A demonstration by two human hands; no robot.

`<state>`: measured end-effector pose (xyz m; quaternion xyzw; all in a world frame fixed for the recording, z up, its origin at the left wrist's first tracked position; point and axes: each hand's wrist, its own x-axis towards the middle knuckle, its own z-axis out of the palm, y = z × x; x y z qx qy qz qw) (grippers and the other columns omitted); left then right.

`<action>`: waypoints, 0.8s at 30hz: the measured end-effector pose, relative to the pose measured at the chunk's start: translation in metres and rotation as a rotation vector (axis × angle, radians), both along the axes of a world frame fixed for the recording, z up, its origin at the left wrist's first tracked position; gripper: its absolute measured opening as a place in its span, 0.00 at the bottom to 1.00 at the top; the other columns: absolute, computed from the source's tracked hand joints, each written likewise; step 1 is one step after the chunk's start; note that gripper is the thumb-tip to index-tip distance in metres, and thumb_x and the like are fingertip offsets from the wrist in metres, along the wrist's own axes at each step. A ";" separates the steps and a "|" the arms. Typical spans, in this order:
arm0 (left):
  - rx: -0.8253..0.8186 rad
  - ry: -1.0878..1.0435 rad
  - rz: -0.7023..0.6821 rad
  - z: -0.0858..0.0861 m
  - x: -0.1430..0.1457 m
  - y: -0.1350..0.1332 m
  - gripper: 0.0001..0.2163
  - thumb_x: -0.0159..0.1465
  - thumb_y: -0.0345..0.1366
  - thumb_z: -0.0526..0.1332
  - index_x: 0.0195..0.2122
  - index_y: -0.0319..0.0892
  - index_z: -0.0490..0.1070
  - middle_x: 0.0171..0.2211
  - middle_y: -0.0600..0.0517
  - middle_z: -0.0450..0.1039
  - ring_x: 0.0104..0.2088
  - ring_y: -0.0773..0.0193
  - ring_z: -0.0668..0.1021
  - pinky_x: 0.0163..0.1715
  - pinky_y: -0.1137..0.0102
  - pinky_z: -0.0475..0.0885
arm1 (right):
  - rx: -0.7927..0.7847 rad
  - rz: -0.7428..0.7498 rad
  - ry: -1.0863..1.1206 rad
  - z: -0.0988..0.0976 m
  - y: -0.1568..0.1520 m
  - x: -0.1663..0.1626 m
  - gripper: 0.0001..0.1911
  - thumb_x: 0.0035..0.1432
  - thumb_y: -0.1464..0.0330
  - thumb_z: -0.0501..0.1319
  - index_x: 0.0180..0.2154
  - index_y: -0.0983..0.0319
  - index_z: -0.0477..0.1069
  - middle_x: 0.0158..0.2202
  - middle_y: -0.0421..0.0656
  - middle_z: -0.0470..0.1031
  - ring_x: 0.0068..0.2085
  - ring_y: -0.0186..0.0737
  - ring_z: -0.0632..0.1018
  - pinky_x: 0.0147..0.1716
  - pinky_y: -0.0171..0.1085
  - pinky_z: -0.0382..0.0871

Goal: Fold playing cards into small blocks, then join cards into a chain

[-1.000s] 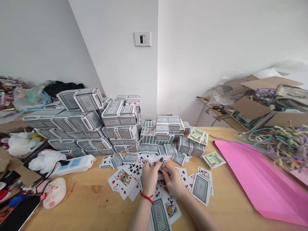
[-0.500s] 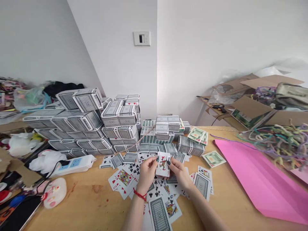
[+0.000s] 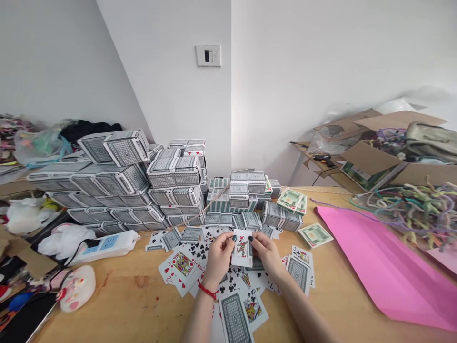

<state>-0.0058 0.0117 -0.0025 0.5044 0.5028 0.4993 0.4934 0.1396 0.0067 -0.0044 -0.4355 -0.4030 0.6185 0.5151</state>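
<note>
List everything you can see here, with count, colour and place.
held card: one, white with coloured figure, centre front, raised
loose cards: many, faces and grey backs, spread beneath it
card boxes: dozens, grey patterned, stacked back left
green packs: few, green, back centre
power strip: one, white, left
pink sheet: one, pink, right
cords: tangle, mixed colours, far right
cardboard boxes: several, brown, back right
table: one, light wood, under all
left hand: one, red wristband, fingers pinch card's left edge
right hand: one, fingers pinch card's right edge

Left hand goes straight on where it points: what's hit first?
Likely the low deck boxes; the left hand, pinching the joker card with the right hand, points there. Depth unclear.
</note>
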 end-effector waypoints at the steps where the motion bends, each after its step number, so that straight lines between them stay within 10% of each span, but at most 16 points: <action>1: 0.002 0.001 0.016 0.000 0.001 -0.001 0.12 0.55 0.40 0.58 0.36 0.39 0.71 0.23 0.53 0.67 0.23 0.68 0.67 0.23 0.75 0.62 | -0.011 0.000 0.012 0.001 0.000 -0.001 0.15 0.48 0.56 0.60 0.28 0.62 0.67 0.21 0.37 0.66 0.21 0.32 0.67 0.22 0.32 0.62; 24: -0.167 -0.255 -0.080 0.011 0.009 -0.006 0.09 0.54 0.41 0.58 0.33 0.42 0.66 0.20 0.59 0.60 0.20 0.72 0.65 0.21 0.78 0.61 | -0.062 -0.038 0.149 0.005 -0.004 -0.006 0.15 0.47 0.59 0.60 0.36 0.60 0.70 0.23 0.39 0.71 0.22 0.36 0.69 0.21 0.34 0.63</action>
